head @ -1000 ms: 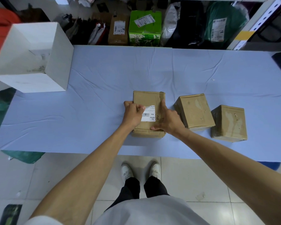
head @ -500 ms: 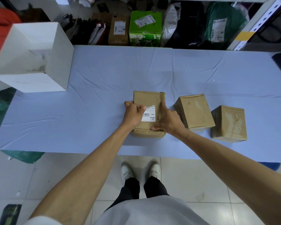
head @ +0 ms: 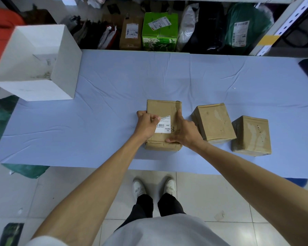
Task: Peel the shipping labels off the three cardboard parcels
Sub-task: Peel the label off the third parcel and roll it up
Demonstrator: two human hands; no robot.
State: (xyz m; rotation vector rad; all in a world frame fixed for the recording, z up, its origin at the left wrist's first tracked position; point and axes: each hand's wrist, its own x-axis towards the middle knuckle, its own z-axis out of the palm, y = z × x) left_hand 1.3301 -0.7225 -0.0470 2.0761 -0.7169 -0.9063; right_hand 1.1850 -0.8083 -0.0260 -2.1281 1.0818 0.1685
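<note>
We stand at a long table covered with a light blue cloth. Three brown cardboard parcels lie in a row near its front edge. The left parcel, a flat rectangular box with creased corners, is directly in front of us. On its top sits the white rectangular paper shipping label, printed with a barcode and black letters.

Our left hand is at the left side of this box. Its fingers are curled, and thumb and forefinger pinch the far left corner of the shipping label. This corner is lifted from the cardboard and bent a little upward, while the rest of the label lies flat on the box.

Our right hand presses on the right part of the same top with spread, straight fingers. The forefinger points away from us along the right edge and the thumb lies along the near edge. It grips nothing that we can see, and its other fingers are hidden behind the hand.

The middle parcel, a smaller brown box, stands just beside the right hand. The right parcel is near it but apart. Both tops show pale patches.

A white open-topped cardboard box stands on the far left corner of the table, well apart from the parcels. Behind the table we see a green carton among bags.
</note>
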